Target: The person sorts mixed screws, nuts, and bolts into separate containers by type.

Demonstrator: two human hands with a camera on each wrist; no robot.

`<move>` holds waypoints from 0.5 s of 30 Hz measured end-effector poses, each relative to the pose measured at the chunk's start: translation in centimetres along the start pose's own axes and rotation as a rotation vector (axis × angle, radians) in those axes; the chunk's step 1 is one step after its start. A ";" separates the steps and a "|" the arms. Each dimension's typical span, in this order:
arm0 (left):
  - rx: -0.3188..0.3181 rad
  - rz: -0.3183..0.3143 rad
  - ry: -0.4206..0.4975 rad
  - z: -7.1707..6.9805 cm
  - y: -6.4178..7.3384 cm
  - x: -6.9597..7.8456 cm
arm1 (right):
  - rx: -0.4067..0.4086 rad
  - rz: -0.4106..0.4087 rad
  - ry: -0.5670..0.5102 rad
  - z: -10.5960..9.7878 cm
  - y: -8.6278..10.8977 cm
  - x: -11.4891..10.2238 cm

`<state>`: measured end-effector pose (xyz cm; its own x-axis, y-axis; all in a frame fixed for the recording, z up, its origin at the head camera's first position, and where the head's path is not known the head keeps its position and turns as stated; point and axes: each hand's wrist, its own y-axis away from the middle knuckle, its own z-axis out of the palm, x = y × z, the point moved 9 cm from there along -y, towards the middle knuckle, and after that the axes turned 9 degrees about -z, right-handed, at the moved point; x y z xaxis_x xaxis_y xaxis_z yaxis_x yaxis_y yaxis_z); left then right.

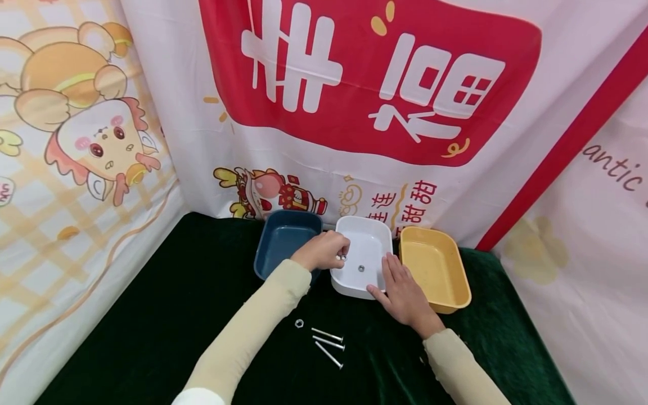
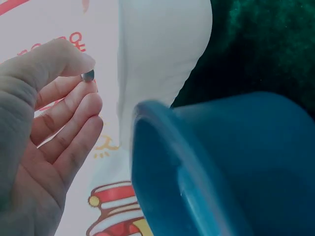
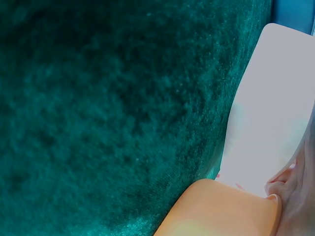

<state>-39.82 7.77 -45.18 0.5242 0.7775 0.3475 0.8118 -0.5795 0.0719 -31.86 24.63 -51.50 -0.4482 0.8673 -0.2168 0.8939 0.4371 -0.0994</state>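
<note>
My left hand [image 1: 324, 251] is above the left side of the white tray [image 1: 349, 288]. Between thumb and fingertip it pinches a small metal nut [image 2: 88, 75], and the other fingers curve loosely in the left wrist view. Another nut [image 1: 361, 268] lies on the white tray's floor. My right hand [image 1: 403, 289] rests along the tray's right rim with its fingers fairly straight. In the right wrist view only part of that hand [image 3: 295, 191] shows, at the edge of the picture. On the green cloth lie one more nut [image 1: 299, 323] and three bolts [image 1: 329, 342].
A blue tray [image 1: 260, 256] stands left of the white one, partly behind my left hand. To the right is a yellow tray [image 1: 463, 281]. Dark green cloth [image 1: 167, 315] covers the table, and a printed fabric wall [image 1: 283, 140] rises right behind the trays.
</note>
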 end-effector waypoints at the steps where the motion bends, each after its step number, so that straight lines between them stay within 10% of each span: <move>1: -0.005 0.002 -0.011 0.3 -0.2 0.0 | 0.000 0.001 -0.001 0.0 0.0 0.0; 15: 0.026 -0.018 -0.028 0.7 -0.1 -0.9 | 0.001 -0.008 0.013 -0.1 -0.1 -0.1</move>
<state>-40.19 7.34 -46.12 0.5159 0.7945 0.3204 0.8275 -0.5589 0.0535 -31.86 24.50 -51.37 -0.4558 0.8665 -0.2035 0.8901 0.4442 -0.1023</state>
